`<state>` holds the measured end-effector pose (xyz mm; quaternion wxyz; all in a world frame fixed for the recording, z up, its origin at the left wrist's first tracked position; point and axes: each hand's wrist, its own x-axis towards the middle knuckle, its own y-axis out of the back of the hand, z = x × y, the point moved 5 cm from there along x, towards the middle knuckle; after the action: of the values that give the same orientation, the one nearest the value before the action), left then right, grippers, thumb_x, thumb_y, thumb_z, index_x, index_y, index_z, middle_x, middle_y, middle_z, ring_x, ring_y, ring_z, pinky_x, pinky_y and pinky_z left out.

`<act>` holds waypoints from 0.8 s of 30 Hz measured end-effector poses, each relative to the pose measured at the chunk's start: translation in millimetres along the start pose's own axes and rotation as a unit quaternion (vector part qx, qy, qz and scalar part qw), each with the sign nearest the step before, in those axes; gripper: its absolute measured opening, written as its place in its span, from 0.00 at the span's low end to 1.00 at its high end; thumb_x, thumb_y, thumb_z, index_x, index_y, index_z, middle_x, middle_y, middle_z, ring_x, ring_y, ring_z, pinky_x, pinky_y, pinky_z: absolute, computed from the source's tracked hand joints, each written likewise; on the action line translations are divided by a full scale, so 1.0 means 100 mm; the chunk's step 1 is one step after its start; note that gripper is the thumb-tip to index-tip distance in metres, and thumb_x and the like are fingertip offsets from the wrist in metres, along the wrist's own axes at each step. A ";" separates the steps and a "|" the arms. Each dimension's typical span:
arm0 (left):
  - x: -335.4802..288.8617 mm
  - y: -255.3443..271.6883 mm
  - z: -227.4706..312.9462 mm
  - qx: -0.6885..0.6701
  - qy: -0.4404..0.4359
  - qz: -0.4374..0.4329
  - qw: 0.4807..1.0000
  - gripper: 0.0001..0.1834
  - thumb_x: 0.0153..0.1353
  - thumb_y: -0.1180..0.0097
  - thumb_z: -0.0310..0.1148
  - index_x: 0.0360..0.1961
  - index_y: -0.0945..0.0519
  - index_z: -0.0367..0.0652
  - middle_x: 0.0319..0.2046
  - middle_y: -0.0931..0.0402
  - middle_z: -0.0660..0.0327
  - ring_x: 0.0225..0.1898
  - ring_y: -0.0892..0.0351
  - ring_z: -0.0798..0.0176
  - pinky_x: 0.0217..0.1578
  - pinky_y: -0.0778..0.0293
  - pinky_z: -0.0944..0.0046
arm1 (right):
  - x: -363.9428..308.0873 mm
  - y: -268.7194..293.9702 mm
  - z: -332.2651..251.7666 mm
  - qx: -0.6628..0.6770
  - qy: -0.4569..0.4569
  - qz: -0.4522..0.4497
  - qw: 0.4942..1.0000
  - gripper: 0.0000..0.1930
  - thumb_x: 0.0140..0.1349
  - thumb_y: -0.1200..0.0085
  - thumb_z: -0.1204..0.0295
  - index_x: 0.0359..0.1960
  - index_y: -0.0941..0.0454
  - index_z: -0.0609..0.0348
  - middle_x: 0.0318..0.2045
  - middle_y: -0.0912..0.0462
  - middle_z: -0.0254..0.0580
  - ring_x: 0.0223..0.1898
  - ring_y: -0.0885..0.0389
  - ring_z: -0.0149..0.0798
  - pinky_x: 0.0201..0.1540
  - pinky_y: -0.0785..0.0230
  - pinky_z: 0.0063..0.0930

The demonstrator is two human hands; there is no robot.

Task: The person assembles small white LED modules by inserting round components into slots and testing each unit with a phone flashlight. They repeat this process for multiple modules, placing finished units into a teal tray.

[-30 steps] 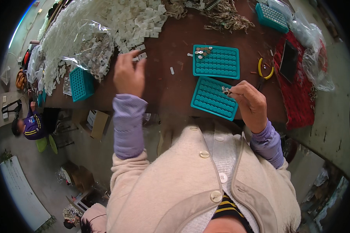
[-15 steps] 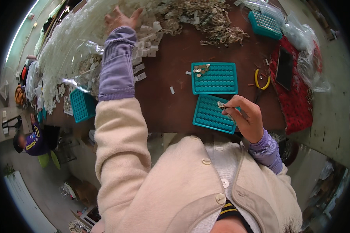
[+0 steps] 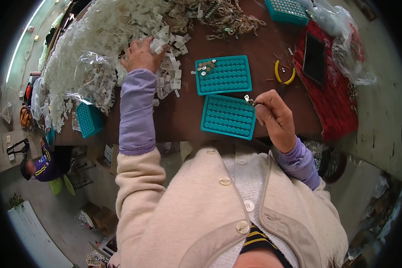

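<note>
Just above the right edge of the lower teal tray [image 3: 223,117], my right hand [image 3: 276,117] has thumb and fingers pinched together on a few small metal pieces [image 3: 250,101]. Slim hold, that: let the pinch slacken while I look elsewhere and one could drop among the cups or skitter across the brown surface [image 3: 178,120]. The upper teal tray [image 3: 232,82] sits right beside this one, so a knock here could jolt it and scatter the loose round discs [image 3: 204,69] bunched at its upper left. Close by on the right lie yellow-handled pliers [image 3: 277,71], placed where my sleeve could catch them. Past those, a red cloth [image 3: 332,107] carries a black phone [image 3: 315,58], with a crumpled clear bag [image 3: 353,53] beside it.

Over to the left, well apart from the other, my left hand [image 3: 142,56] is spread on the heap of white plastic pieces [image 3: 120,20]; whether it grips one, I can't tell. They're loosely piled, so a hasty pull might drag several down. A bulging clear bag of parts [image 3: 94,78] blocks the way leftward, and a tangle of cords [image 3: 236,22] crowds the heap's right side. Across the room sits a co-worker in purple [image 3: 48,166].
</note>
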<state>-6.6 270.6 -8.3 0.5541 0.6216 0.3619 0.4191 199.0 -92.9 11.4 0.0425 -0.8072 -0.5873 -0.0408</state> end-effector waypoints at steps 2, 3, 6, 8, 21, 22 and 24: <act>-0.12 0.11 -0.05 -0.049 -0.036 0.032 0.998 0.49 0.58 0.42 0.78 0.74 0.27 0.62 0.77 0.40 0.52 0.76 0.38 0.40 0.73 0.48 0.24 | -0.07 0.06 0.00 0.000 -0.020 0.022 1.000 0.03 0.77 0.50 0.82 0.47 0.27 0.62 0.27 0.26 0.31 0.29 0.30 0.21 0.31 0.36 0.18; -0.16 0.21 -0.09 -0.070 -0.056 0.046 0.995 0.48 0.58 0.42 0.79 0.74 0.27 0.63 0.77 0.40 0.52 0.75 0.36 0.40 0.73 0.48 0.23 | -0.10 0.08 -0.01 -0.007 -0.020 0.024 0.999 0.03 0.77 0.50 0.83 0.47 0.27 0.62 0.28 0.25 0.31 0.30 0.29 0.21 0.32 0.35 0.18; -0.28 0.59 -0.15 -0.113 -0.109 0.141 0.978 0.29 0.64 0.34 0.57 0.64 0.18 0.62 0.68 0.28 0.56 0.68 0.25 0.47 0.71 0.34 0.37 | -0.13 0.08 0.00 -0.017 -0.017 0.027 0.999 0.03 0.76 0.49 0.83 0.46 0.27 0.62 0.32 0.25 0.32 0.32 0.28 0.22 0.35 0.34 0.18; -0.39 0.87 -0.14 -0.226 -0.178 0.172 0.942 0.19 0.66 0.33 0.41 0.57 0.14 0.57 0.62 0.21 0.58 0.64 0.21 0.51 0.68 0.27 0.48 | -0.09 0.01 0.00 -0.014 0.025 0.024 0.999 0.03 0.77 0.50 0.83 0.46 0.27 0.63 0.35 0.27 0.33 0.33 0.29 0.23 0.37 0.35 0.17; -0.58 0.31 0.78 -0.070 -0.336 0.041 0.938 0.13 0.63 0.31 0.39 0.48 0.13 0.53 0.44 0.20 0.60 0.49 0.18 0.51 0.52 0.22 0.52 | -0.08 -0.18 0.00 -0.081 -0.021 0.021 0.996 0.03 0.75 0.47 0.83 0.44 0.27 0.64 0.38 0.27 0.33 0.37 0.26 0.23 0.42 0.31 0.18; -0.53 0.31 0.79 -0.091 -0.320 0.050 0.942 0.12 0.64 0.31 0.39 0.47 0.13 0.52 0.44 0.20 0.60 0.49 0.18 0.51 0.52 0.23 0.51 | -0.07 -0.19 0.01 -0.072 -0.024 0.017 0.997 0.03 0.75 0.47 0.83 0.44 0.27 0.64 0.38 0.27 0.33 0.37 0.26 0.24 0.43 0.29 0.19; -0.43 0.31 0.76 -0.116 -0.270 0.023 0.956 0.09 0.65 0.31 0.40 0.44 0.13 0.51 0.43 0.19 0.60 0.49 0.17 0.52 0.53 0.23 0.51 | -0.05 -0.20 -0.01 -0.053 -0.006 0.020 0.998 0.03 0.75 0.46 0.82 0.44 0.27 0.64 0.38 0.24 0.34 0.38 0.23 0.25 0.44 0.27 0.21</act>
<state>46.2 197.6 15.1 0.6899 0.6510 0.1335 0.2870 178.6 -91.9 12.5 -0.0030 -0.8199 -0.5688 -0.0656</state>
